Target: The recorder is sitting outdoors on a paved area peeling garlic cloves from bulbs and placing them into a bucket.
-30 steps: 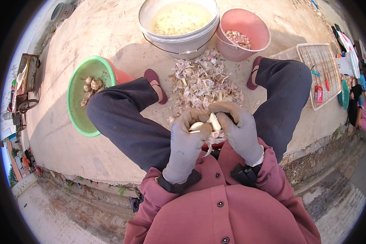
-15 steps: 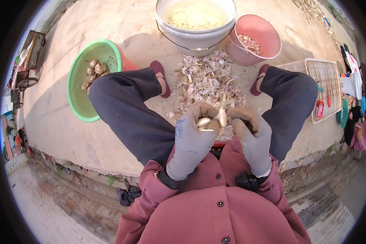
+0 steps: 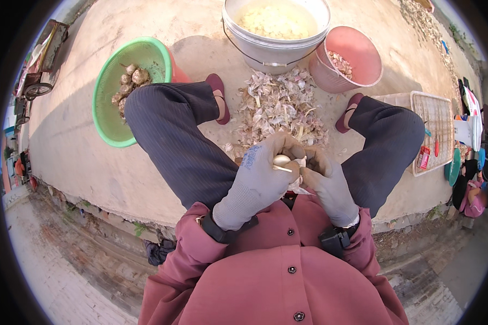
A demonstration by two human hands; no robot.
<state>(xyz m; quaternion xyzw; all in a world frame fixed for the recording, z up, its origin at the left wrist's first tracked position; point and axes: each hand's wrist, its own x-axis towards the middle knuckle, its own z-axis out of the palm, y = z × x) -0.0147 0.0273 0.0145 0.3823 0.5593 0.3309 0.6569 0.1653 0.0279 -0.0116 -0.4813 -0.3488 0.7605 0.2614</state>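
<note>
Both my hands wear grey knitted gloves with dirt-stained fingers, and they meet above my lap. My left hand (image 3: 261, 176) is closed around pale garlic cloves (image 3: 281, 160), with a thin whitish stalk (image 3: 282, 169) sticking out beside its thumb. Pressed up against it, my right hand (image 3: 332, 187) has its fingers bent in on another garlic clove (image 3: 302, 161), mostly hidden between the two hands. Some papery skin shows below the fingertips. On the ground between my feet lies a heap of garlic skins (image 3: 279, 103).
Beyond the heap stands a white bucket (image 3: 274, 60) with peeled cloves in liquid. Beside it, a pink bucket (image 3: 321, 76) holds unpeeled cloves. At left, a green basket (image 3: 99, 116) contains garlic bulbs (image 3: 140, 77). A white plastic crate (image 3: 449, 130) stands right of my knee; a person (image 3: 474, 197) is farther right.
My hands have come closer together, and the clove that stood upright between them is now mostly covered by fingers. The whole view has shifted slightly.
</note>
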